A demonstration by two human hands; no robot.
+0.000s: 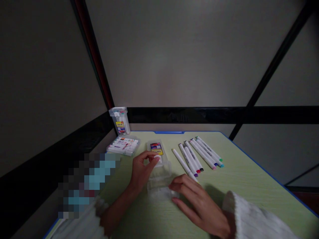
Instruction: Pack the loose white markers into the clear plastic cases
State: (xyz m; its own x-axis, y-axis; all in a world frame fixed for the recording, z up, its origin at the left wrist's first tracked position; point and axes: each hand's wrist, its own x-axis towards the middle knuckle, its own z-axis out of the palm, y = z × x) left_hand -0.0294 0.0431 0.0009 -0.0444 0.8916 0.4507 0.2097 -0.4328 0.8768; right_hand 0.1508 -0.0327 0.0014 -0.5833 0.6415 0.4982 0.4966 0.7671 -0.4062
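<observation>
Pinching clasp (pixel 159 160) of open marker case (pixel 156 146) with left hand (pixel 142 168). Steadying near end with right hand (pixel 196 202), fingers apart; probably needs gentle pressure.

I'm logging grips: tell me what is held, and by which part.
The clear plastic case: the left hand pinches its white tab between thumb and forefinger. The right hand is at its near part's right edge; grip or touch cannot be told.

White markers (pixel 194 156), multicoloured ends
</observation>
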